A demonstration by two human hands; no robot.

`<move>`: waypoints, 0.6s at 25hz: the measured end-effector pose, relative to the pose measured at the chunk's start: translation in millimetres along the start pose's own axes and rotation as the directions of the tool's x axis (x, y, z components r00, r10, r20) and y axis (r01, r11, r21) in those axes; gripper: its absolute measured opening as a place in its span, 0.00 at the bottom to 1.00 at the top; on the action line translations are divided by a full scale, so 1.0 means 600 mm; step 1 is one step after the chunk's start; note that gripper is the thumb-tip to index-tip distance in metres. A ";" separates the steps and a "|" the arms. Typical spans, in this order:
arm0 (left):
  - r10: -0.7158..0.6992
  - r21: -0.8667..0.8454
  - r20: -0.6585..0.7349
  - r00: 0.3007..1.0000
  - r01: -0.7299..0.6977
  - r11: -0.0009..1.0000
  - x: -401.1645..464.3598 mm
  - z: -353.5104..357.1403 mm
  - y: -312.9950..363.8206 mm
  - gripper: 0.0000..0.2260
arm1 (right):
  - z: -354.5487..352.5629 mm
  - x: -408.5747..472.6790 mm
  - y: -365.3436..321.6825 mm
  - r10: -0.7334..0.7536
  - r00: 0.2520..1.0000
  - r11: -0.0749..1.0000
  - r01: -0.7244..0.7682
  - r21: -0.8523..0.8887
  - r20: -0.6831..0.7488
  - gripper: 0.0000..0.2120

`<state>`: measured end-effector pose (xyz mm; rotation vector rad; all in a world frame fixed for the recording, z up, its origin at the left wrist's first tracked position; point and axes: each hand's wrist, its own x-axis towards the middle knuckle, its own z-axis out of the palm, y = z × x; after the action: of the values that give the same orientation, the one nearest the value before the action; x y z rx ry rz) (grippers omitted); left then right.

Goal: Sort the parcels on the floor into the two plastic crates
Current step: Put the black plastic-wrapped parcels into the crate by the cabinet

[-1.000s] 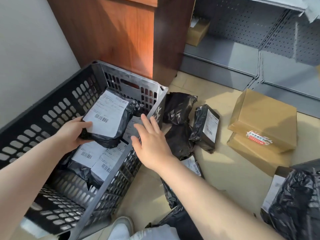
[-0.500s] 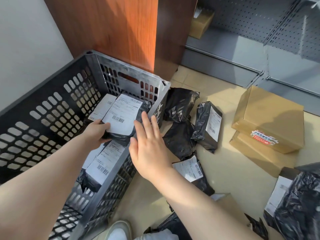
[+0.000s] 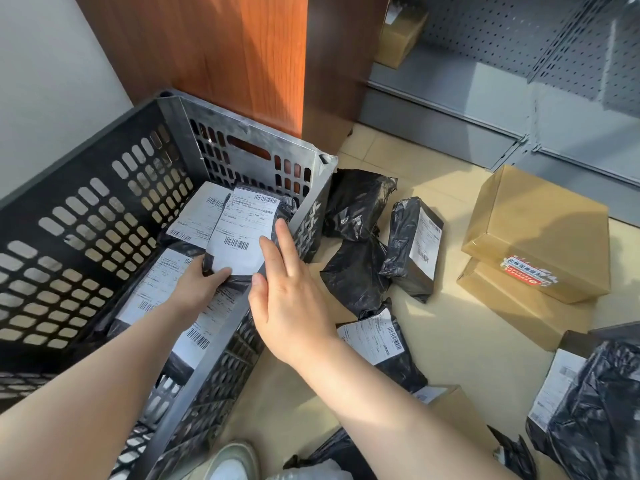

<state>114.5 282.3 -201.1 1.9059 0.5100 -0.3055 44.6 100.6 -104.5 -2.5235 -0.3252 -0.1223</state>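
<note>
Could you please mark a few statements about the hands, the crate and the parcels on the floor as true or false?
1. The left hand holds a labelled black parcel inside the black crate. True.
2. The right hand has its grip closed round a cardboard box. False: its fingers are straight, beside the parcel over the crate's rim.
3. The crate holds nothing else. False: other labelled parcels lie under the held one.
4. Two brown cardboard boxes are stacked on the floor. True.
5. Black parcels lie on the floor right of the crate. True.
</note>
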 end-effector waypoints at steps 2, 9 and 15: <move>0.023 0.093 -0.025 0.999 -0.021 0.995 0.006 0.011 -0.005 0.08 | -0.001 -0.001 0.000 -0.002 1.000 1.000 0.002 0.001 -0.001 0.26; 0.050 0.356 -0.102 0.994 -0.010 0.934 0.021 0.022 0.004 0.30 | 0.002 -0.001 0.000 0.009 1.000 1.000 -0.009 0.021 0.007 0.27; 0.162 0.463 0.023 0.987 -0.154 0.873 0.027 0.045 0.037 0.36 | 0.000 -0.002 -0.001 0.009 1.000 1.000 -0.010 0.022 0.020 0.28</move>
<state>139.9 253.3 -200.6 2.4034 0.3021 -0.3242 43.4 100.7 -104.3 -2.5057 -0.3206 -0.0890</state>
